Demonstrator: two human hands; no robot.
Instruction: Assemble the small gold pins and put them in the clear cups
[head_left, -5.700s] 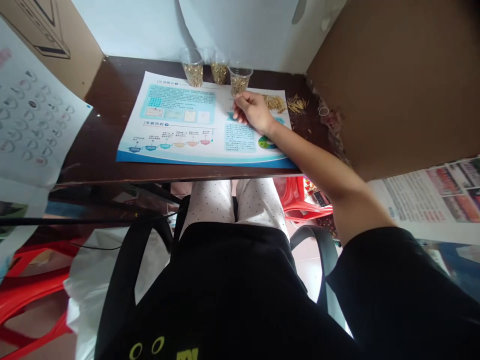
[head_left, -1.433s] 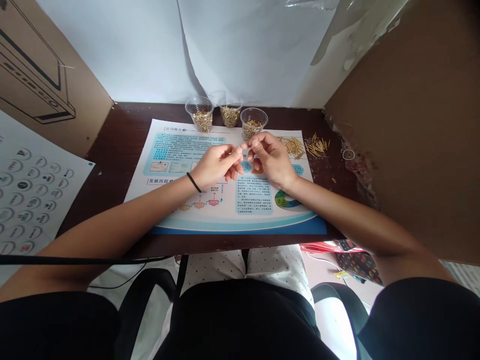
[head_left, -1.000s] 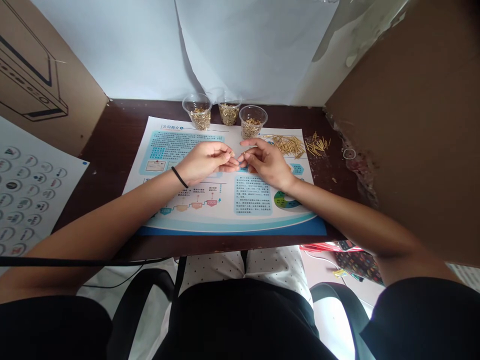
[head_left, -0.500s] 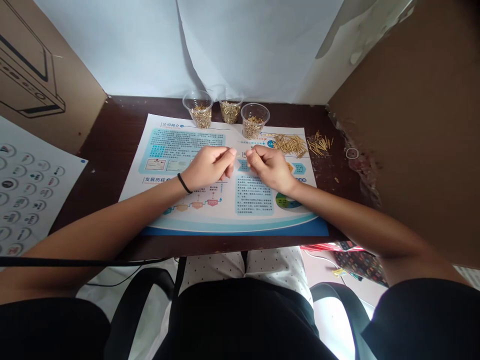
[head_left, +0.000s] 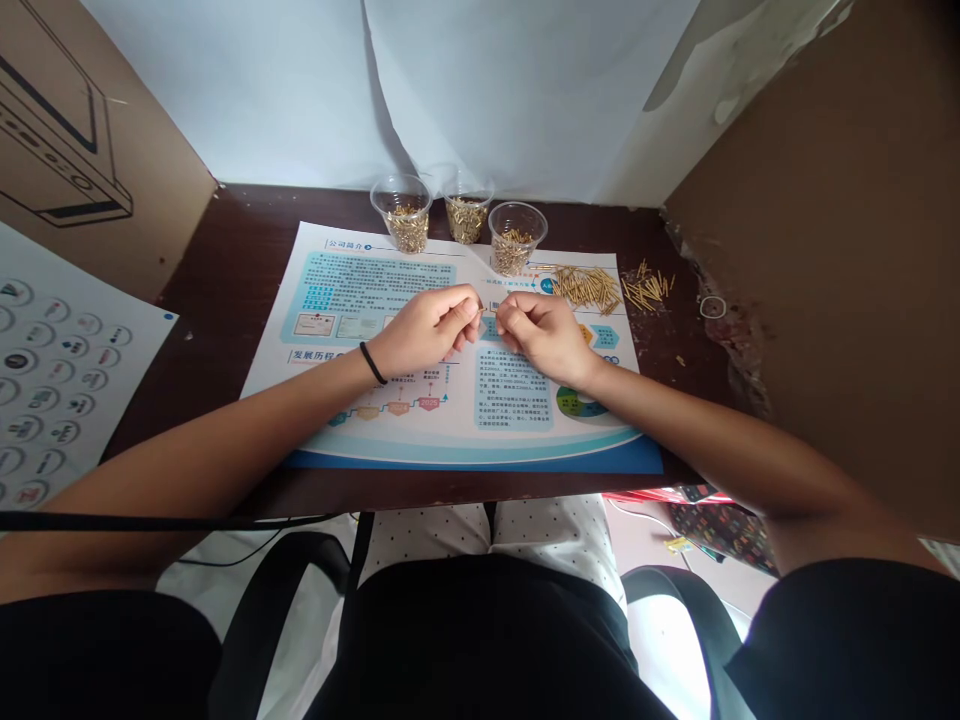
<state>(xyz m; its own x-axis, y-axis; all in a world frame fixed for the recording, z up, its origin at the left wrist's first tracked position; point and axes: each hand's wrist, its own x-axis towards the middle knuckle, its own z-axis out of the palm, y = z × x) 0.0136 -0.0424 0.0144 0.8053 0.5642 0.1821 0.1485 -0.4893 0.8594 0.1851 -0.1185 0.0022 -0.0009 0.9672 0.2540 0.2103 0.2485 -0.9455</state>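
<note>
A: What has moved since the earliest frame?
B: The left hand (head_left: pixel 435 325) has come into view, and the right hand (head_left: pixel 547 335) has swung down from the right-hand cup (head_left: pixel 538 242) to face it, fingertips near fingertips, in the middle of the frame.
A: And the piece between them?
B: A thin golden piece (head_left: pixel 490 313) pokes leftward from the right thumb and forefinger, which are pinched on it. Its long axis runs roughly left to right, pointing at the left fingertips.
A: Is the left pinched too?
B: Yes, thumb on forefinger, with a golden bit (head_left: pixel 481 307) glinting at the tips, mostly hidden. I can't tell whether the two pieces touch.
A: What's around?
B: All above the printed sheet's (head_left: pixel 450 452) text. The right-hand cup stands just above the fingertips in the picture; the middle cup (head_left: pixel 448 197) and left-hand cup (head_left: pixel 380 210) are to its left. A pile of golden pins (head_left: pixel 589 290) lies upper right, beyond the right knuckles, with looser pins (head_left: pixel 649 288) farther right on the dark table (head_left: pixel 255 220).
</note>
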